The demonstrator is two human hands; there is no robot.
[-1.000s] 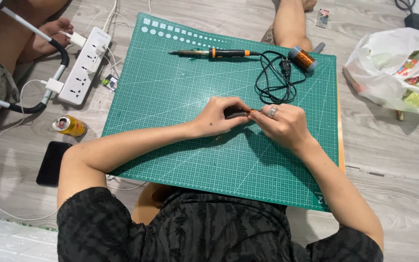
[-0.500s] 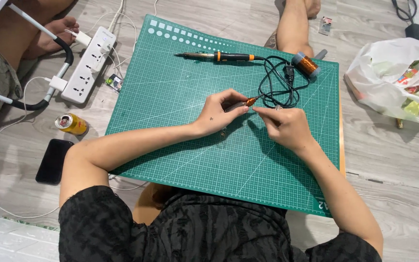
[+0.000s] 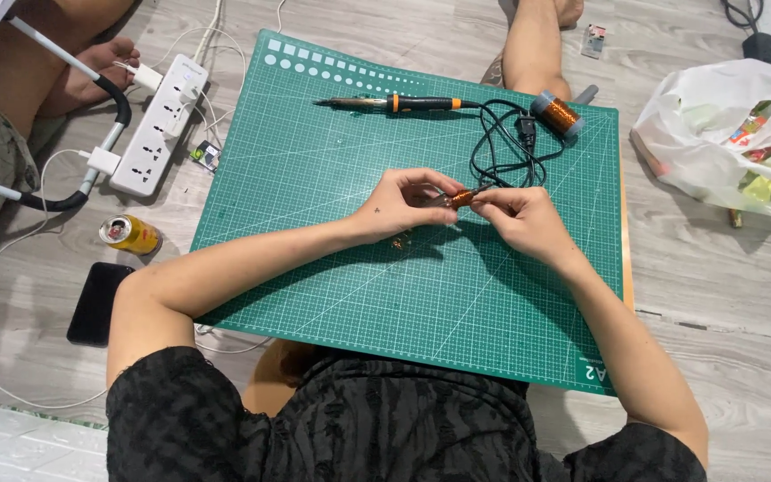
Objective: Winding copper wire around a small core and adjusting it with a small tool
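At the bottom of the frame sits the person in a black top, forearms reaching up onto the green cutting mat (image 3: 332,295) that lies on the wooden floor. At mid-frame the left hand (image 3: 399,203) and right hand (image 3: 519,219) meet, both grips pinched shut on a small copper wire coil (image 3: 462,197) held just above the mat. Half a second ago only an orange tip showed between the fingers; now the copper winding is plainly exposed between the two thumbs, and the hands sit a little further apart, so the piece seems to be turned or drawn out for handling.

Beyond the hands lies a black cable (image 3: 506,147), tangled, running to a soldering iron (image 3: 394,104) near the mat's upper edge. A spool of copper wire (image 3: 557,114) rests at the upper right of the mat. Left of the mat are a yellow can (image 3: 130,235), a dark phone (image 3: 98,303) and a white power strip (image 3: 161,125); a white plastic bag (image 3: 725,134) sits at the far right.
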